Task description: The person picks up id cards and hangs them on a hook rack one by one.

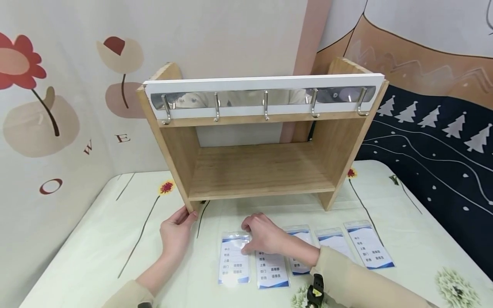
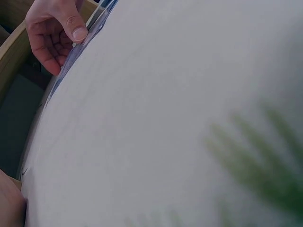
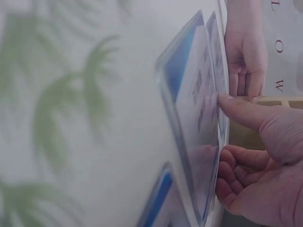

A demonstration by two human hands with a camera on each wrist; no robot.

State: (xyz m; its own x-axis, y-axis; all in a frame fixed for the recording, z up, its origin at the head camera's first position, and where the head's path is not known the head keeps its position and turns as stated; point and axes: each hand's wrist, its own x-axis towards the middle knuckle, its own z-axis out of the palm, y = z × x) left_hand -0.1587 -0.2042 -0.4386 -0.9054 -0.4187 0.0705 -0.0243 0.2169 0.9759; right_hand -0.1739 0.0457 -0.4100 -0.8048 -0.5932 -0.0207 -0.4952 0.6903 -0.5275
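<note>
A wooden shelf rack point(image 1: 265, 169) with a white hook rail point(image 1: 239, 115) across its front stands on the bed-like surface. My left hand point(image 1: 178, 233) grips the bottom of its left side panel between thumb and fingers. Before the rack lie several clear-sleeved name badges with blue corners. Over the leftmost badge point(image 1: 233, 261) is my right hand point(image 1: 265, 235), its thumb at the right edge and its fingers loosely bent near the top. In the right wrist view, the right hand point(image 3: 265, 165) keeps thumb and index apart beside the second badge point(image 3: 194, 94).
More badges, such as the far right badge point(image 1: 369, 248), lie in a row to the right. A flower-printed cloth point(image 1: 96, 239) covers the surface. Behind the rack hangs a pale printed curtain point(image 1: 239, 38), with a dark tree-patterned part point(image 1: 431, 149) at right.
</note>
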